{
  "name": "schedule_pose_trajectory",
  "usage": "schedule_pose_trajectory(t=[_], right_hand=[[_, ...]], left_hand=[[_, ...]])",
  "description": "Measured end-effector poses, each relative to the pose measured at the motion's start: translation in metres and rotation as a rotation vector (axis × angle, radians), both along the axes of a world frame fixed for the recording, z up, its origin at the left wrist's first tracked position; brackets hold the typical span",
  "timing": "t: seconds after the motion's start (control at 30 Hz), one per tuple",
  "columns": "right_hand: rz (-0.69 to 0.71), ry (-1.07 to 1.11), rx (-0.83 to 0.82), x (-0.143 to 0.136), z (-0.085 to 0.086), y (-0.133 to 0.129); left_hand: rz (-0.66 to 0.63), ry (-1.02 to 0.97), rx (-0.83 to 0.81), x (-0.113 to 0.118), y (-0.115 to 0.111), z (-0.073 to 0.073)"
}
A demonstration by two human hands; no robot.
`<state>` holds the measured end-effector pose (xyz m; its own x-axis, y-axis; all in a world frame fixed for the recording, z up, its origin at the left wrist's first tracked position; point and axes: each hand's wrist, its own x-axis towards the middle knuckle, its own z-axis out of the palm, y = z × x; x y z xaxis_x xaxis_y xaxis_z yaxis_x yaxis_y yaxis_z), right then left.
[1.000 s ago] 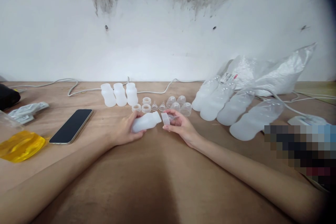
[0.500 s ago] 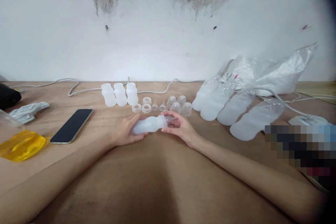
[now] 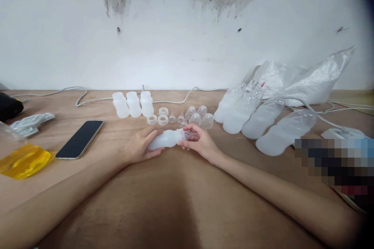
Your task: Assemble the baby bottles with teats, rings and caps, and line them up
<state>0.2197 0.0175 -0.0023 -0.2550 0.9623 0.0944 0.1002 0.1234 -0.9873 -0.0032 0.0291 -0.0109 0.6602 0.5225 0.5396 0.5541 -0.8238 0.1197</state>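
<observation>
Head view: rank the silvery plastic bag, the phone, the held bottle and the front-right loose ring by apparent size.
1. Silvery plastic bag
2. Phone
3. Held bottle, partly covered
4. Front-right loose ring

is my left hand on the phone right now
No, the left hand is around a bottle, apart from the phone.

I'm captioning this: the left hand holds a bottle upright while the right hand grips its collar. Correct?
Not upright: the head view shows the bottle tipped sideways in the left hand. The right hand does grip its collar.
</observation>
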Motion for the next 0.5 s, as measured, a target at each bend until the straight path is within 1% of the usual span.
schedule_pose_trajectory(t=[0.13, 0.27, 0.4, 0.5], right_hand=[[-0.002, -0.013, 0.023, -0.0011, -0.0013, 0.0002], [0.007, -0.04, 0.045, -0.0012, -0.0005, -0.0013], [0.038, -0.027, 0.035, -0.0011, 0.002, -0.0019], [0.059, -0.002, -0.013, -0.0019, 0.0033, -0.0006]], left_hand=[[-0.011, 0.006, 0.132, 0.0003, 0.0011, -0.0035], [-0.031, 0.029, 0.253, 0.0005, 0.0003, -0.0013], [-0.045, 0.034, 0.295, 0.0002, 0.0007, -0.0002], [-0.045, 0.034, 0.355, -0.0003, 0.0026, -0.0015]])
